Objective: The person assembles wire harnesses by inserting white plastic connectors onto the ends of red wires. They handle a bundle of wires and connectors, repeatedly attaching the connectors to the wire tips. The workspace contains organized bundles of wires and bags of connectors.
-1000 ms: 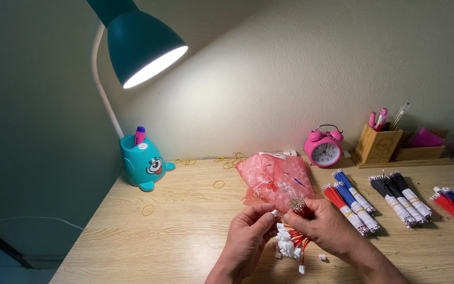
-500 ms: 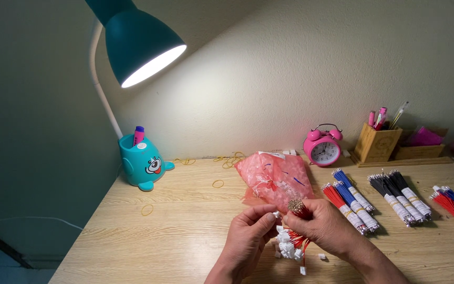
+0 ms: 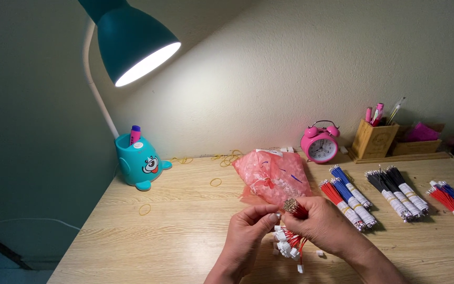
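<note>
At six o'clock on the desk point(image 3: 185, 231), both hands meet over a red wire bundle point(image 3: 293, 207). Right hand point(image 3: 324, 226) clenches it, hiding most of its length; left hand point(image 3: 245, 239) pinches near its tip. White connectors point(image 3: 286, 246) dangle below, partly covered. Behind, at twelve o'clock, lies a pink bag point(image 3: 271, 176), contents unclear.

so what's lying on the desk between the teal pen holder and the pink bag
In the head view, one loose rubber band lies on the bare wood between the teal pen holder and the pink bag.
</note>
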